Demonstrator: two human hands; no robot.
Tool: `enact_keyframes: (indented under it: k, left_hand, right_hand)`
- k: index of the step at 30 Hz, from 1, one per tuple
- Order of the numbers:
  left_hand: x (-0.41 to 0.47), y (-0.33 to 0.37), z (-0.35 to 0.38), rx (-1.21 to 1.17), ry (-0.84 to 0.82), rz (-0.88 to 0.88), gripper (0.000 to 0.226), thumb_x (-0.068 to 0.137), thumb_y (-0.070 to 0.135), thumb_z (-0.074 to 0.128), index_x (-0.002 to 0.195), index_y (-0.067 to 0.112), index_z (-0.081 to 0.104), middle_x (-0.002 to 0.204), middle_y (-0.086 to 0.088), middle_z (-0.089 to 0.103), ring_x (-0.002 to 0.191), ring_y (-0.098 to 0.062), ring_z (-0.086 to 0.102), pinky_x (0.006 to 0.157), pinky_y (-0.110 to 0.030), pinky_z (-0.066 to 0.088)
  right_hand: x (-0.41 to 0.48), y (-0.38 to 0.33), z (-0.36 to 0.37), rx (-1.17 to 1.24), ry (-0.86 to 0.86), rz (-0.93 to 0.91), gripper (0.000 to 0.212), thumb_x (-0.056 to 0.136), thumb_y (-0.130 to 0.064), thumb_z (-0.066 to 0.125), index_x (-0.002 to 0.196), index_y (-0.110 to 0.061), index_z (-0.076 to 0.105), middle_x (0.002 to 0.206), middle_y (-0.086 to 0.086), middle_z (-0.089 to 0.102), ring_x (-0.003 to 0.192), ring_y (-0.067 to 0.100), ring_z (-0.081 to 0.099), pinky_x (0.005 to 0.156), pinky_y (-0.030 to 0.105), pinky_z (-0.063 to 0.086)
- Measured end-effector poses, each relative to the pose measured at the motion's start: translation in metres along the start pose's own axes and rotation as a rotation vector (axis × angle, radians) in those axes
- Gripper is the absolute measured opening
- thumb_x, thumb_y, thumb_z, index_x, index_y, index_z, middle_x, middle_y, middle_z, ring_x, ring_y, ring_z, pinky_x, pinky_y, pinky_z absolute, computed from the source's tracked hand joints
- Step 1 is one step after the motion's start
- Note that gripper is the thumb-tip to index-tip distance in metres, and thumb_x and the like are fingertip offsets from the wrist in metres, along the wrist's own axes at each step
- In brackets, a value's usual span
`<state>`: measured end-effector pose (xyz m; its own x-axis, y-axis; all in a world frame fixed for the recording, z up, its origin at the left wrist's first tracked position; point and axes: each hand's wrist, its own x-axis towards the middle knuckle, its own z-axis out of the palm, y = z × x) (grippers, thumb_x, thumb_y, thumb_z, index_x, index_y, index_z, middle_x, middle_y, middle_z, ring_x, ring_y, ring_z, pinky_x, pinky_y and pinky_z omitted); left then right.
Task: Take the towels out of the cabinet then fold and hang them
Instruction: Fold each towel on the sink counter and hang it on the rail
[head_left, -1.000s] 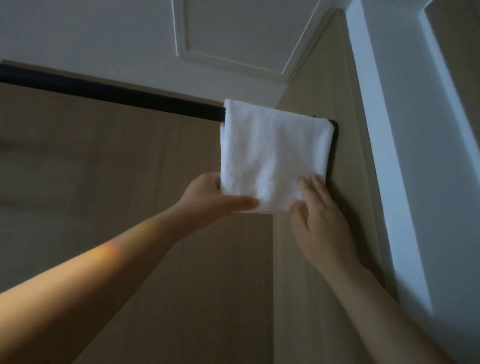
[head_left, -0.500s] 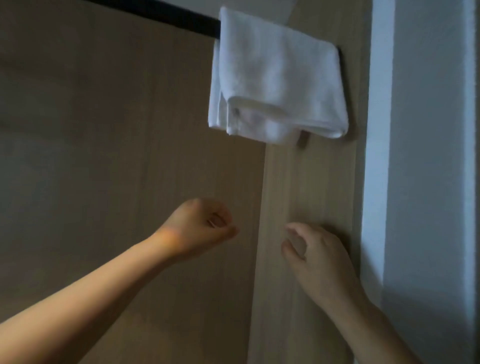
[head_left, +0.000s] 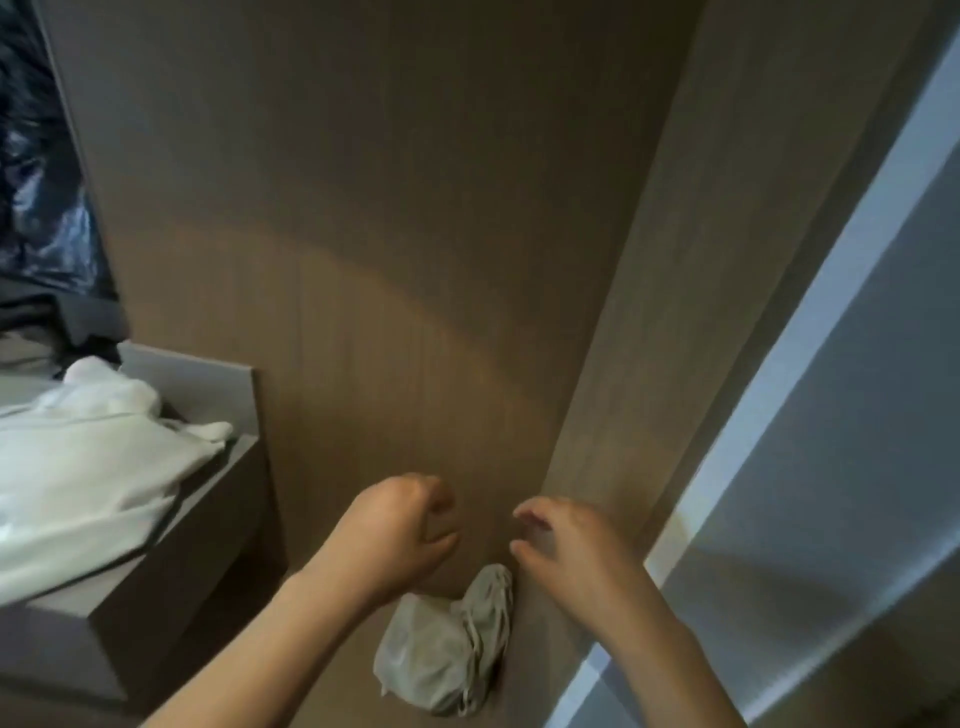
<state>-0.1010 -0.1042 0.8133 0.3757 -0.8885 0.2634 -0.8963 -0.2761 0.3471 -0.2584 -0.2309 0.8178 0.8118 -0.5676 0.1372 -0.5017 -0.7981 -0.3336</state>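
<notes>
A crumpled pale grey-white towel lies at the bottom of the wooden cabinet, against the corner of the back panel. My left hand hovers just above it with the fingers curled in, holding nothing. My right hand hangs beside it to the right, its fingers loosely bent and spread, also holding nothing. Neither hand touches the towel. The rail and the white towel hung on it are out of view.
At the left an open grey drawer holds a heap of white cloth. Dark shiny plastic hangs at the top left. The cabinet's side panel and a white frame run down the right.
Both hands let go of the hung white towel and dropped. The view swung down from the rail to the cabinet's bottom, where a crumpled towel now shows.
</notes>
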Motion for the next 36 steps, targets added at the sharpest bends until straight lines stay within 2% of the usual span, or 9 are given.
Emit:
enact_keyframes:
  k: [6,11,14,18,23,28,32,36]
  left_hand:
    - [-0.076,-0.010,0.045,-0.018,-0.102,-0.223,0.029,0.089,0.046,0.057,0.114,0.030,0.057,0.110,0.013,0.059,0.099,-0.006,0.056,0.084,-0.024,0.049]
    - [-0.133,-0.031,0.057,-0.097,-0.168,-0.376,0.027,0.089,0.048,0.058,0.113,0.035,0.057,0.108,0.019,0.059,0.096,0.001,0.054,0.082,-0.016,0.046]
    - [-0.157,-0.048,0.053,-0.130,-0.187,-0.450,0.027,0.089,0.046,0.059,0.113,0.035,0.057,0.108,0.019,0.059,0.096,0.001,0.056,0.082,-0.015,0.048]
    - [-0.182,-0.078,0.040,-0.146,-0.190,-0.534,0.024,0.089,0.045,0.060,0.111,0.034,0.059,0.104,0.019,0.060,0.093,0.001,0.058,0.079,-0.013,0.047]
    - [-0.214,-0.132,0.022,-0.164,-0.184,-0.613,0.023,0.089,0.042,0.060,0.110,0.032,0.060,0.101,0.018,0.061,0.090,0.002,0.057,0.074,-0.009,0.043]
    - [-0.243,-0.201,-0.015,-0.138,-0.179,-0.647,0.022,0.089,0.043,0.060,0.107,0.031,0.059,0.104,0.017,0.062,0.092,0.001,0.057,0.078,-0.013,0.045]
    - [-0.261,-0.257,-0.050,-0.102,-0.152,-0.670,0.020,0.089,0.042,0.061,0.106,0.030,0.060,0.102,0.015,0.063,0.095,-0.002,0.058,0.084,-0.023,0.050]
    - [-0.269,-0.297,-0.073,-0.113,-0.073,-0.697,0.017,0.088,0.040,0.063,0.102,0.031,0.061,0.098,0.017,0.064,0.091,0.000,0.059,0.082,-0.023,0.051]
  right_hand:
    - [-0.027,-0.005,0.055,0.015,-0.197,-0.057,0.031,0.090,-0.032,0.060,0.121,-0.027,0.062,0.113,-0.010,0.063,0.105,0.007,0.057,0.083,0.020,0.045]
    - [-0.044,-0.020,0.084,0.080,-0.336,-0.055,0.030,0.090,-0.029,0.063,0.120,-0.022,0.063,0.115,-0.006,0.064,0.102,0.007,0.059,0.085,0.022,0.050]
    - [-0.042,-0.042,0.099,0.135,-0.360,-0.076,0.028,0.090,-0.028,0.063,0.118,-0.022,0.065,0.114,-0.006,0.066,0.102,0.007,0.059,0.088,0.026,0.050]
    - [-0.034,-0.076,0.124,0.156,-0.416,-0.104,0.035,0.092,-0.032,0.062,0.126,-0.027,0.061,0.119,-0.010,0.062,0.108,0.004,0.056,0.092,0.020,0.048]
    - [-0.019,-0.125,0.162,0.098,-0.466,-0.139,0.036,0.093,-0.035,0.061,0.128,-0.029,0.058,0.122,-0.010,0.061,0.110,0.005,0.056,0.091,0.020,0.048]
    - [0.003,-0.195,0.194,0.106,-0.516,-0.166,0.037,0.092,-0.036,0.062,0.129,-0.033,0.056,0.123,-0.014,0.059,0.109,0.001,0.054,0.086,0.013,0.043]
    - [0.026,-0.245,0.211,0.127,-0.455,-0.155,0.035,0.092,-0.036,0.064,0.126,-0.033,0.058,0.119,-0.014,0.061,0.105,0.000,0.054,0.080,0.010,0.039]
    - [0.045,-0.275,0.222,0.166,-0.431,-0.138,0.033,0.092,-0.036,0.063,0.124,-0.035,0.059,0.116,-0.018,0.060,0.102,-0.004,0.054,0.072,0.005,0.037]
